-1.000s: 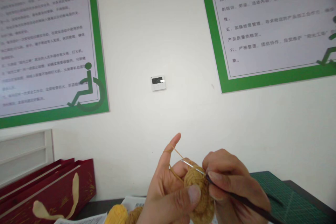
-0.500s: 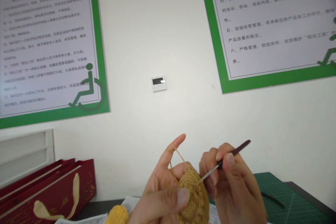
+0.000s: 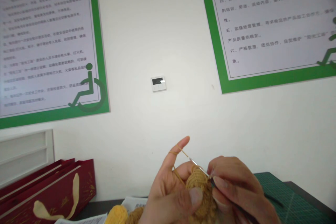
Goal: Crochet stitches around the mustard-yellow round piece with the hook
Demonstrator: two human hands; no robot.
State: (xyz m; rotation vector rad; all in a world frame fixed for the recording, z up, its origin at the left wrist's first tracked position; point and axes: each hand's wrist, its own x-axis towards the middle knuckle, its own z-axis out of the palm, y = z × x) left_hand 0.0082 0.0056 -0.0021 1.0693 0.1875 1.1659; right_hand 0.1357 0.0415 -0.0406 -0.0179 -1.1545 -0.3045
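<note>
My left hand (image 3: 170, 189) pinches a tan crochet piece (image 3: 199, 182) between its thumb and the fingers behind. Its index finger points up with tan yarn (image 3: 172, 152) looped around it. My right hand (image 3: 236, 185) grips a crochet hook (image 3: 200, 168) by its dark handle. The hook's metal shaft slants up and left across the top of the piece, its tip at the yarn running from the raised finger. The lower part of the piece is cut off by the frame.
A yellow yarn ball (image 3: 117, 214) and a brown one (image 3: 135, 215) lie by my left wrist, near printed papers (image 3: 133, 202). Dark red gift bags (image 3: 52, 192) stand at the left. A green cutting mat (image 3: 291, 199) lies at the right, with a dark cord-like thing (image 3: 274, 198) on it.
My right hand has turned and lowered the handle, so the hook now points up-left to the yarn. My left hand and the piece have shifted slightly right, exposing the brown ball.
</note>
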